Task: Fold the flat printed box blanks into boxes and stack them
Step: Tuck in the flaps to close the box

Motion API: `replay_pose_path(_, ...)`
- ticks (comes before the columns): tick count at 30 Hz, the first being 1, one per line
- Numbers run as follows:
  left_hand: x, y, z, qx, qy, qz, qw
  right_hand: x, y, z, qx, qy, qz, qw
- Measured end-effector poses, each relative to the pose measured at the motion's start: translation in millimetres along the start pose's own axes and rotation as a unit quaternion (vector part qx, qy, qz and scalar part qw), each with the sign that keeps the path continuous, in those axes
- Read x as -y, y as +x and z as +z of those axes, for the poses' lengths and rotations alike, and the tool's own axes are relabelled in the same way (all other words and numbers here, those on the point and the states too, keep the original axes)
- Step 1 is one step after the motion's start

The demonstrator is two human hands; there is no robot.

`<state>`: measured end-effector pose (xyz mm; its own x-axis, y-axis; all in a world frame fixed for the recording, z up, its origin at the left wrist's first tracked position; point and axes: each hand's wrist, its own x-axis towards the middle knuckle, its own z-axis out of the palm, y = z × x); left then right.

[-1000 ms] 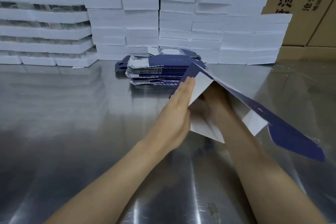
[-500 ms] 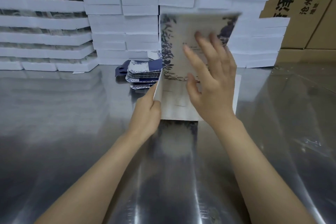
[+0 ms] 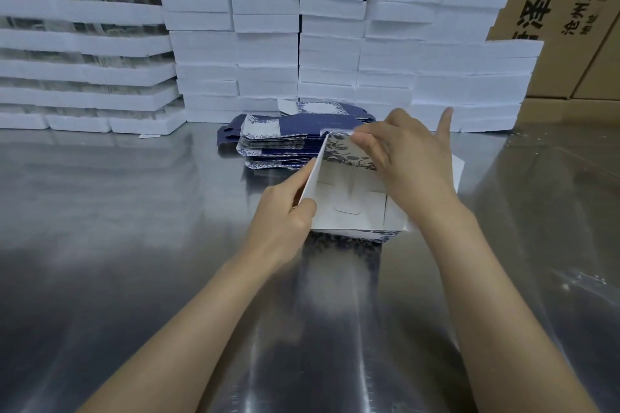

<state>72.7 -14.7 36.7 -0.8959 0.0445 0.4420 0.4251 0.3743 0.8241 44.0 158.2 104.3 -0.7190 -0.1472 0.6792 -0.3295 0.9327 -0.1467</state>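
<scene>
Half-folded box (image 3: 349, 198) on counter (image 3: 134, 245), centre. Left hand (image 3: 281, 221) grips box's left wall; right hand (image 3: 409, 157) pinches far flap. Blank pile (image 3: 275, 141) just beyond; white stacks (image 3: 261, 43) along far edge.

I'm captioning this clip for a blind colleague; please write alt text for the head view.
Two hands fold a printed blank into a box on a steel table: the left hand grips its left wall, the right hand pinches its far flap. Behind lie a pile of flat blanks and white stacks.
</scene>
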Motion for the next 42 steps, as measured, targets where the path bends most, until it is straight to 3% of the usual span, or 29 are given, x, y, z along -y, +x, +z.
replay_pose_path(4, 2, -1, 3, 0.004, -0.040, -0.007, 0.999, 2, 3, 2, 0.030, -0.018, -0.003, 0.999)
replay_pose_path(5, 1, -2, 4, 0.003, -0.064, -0.021, 0.998, 1, 4, 3, 0.032, 0.011, -0.003, 0.999)
replay_pose_path(7, 0, 0, 7, -0.015, -0.112, -0.050, 0.992, -2, 3, 0, -0.001, 0.193, 0.009, 0.981)
replay_pose_path(9, -1, 3, 8, -0.062, -0.155, -0.080, 0.983, -12, -1, -6, -0.092, 0.374, 0.051, 0.921)
replay_pose_path(11, -2, 7, 3, -0.119, -0.162, -0.099, 0.974, -32, -3, -9, -0.194, 0.394, 0.174, 0.881)
replay_pose_path(12, -3, 8, -1, -0.141, -0.166, -0.099, 0.971, -42, -4, -9, -0.207, 0.395, 0.254, 0.858)
replay_pose_path(15, -3, 15, -11, -0.193, -0.252, -0.079, 0.945, -62, -9, -5, -0.085, 0.475, 0.437, 0.759)
replay_pose_path(18, -3, 20, -15, -0.205, -0.327, -0.071, 0.920, -54, -13, 4, -0.033, 0.621, 0.411, 0.666)
replay_pose_path(20, -5, 20, -16, -0.201, -0.351, -0.054, 0.913, -43, -13, 10, -0.035, 0.669, 0.369, 0.644)
replay_pose_path(23, -4, 19, -17, -0.193, -0.353, -0.016, 0.915, -31, -11, 19, -0.001, 0.706, 0.300, 0.641)
replay_pose_path(24, -2, 18, -16, -0.180, -0.333, 0.004, 0.925, -27, -11, 23, 0.019, 0.698, 0.279, 0.659)
replay_pose_path(26, 1, 14, -12, -0.143, -0.228, 0.059, 0.961, -17, -15, 33, 0.052, 0.624, 0.230, 0.745)
replay_pose_path(28, 4, 12, -7, -0.106, -0.081, 0.113, 0.985, -4, -19, 39, 0.058, 0.583, 0.206, 0.783)
replay_pose_path(31, 7, 14, -3, -0.078, 0.035, 0.125, 0.988, 6, -20, 43, 0.078, 0.580, 0.205, 0.784)
replay_pose_path(36, 10, 18, -9, -0.072, 0.148, 0.222, 0.961, 7, -24, 45, 0.062, 0.516, 0.147, 0.841)
replay_pose_path(37, 11, 20, -11, -0.086, 0.176, 0.233, 0.953, 5, -23, 45, 0.065, 0.512, 0.146, 0.844)
replay_pose_path(40, 13, 28, -10, -0.139, 0.213, 0.270, 0.929, -1, -15, 49, 0.065, 0.580, 0.187, 0.790)
replay_pose_path(42, 14, 31, -9, -0.161, 0.200, 0.283, 0.924, -4, -9, 50, 0.038, 0.587, 0.182, 0.788)
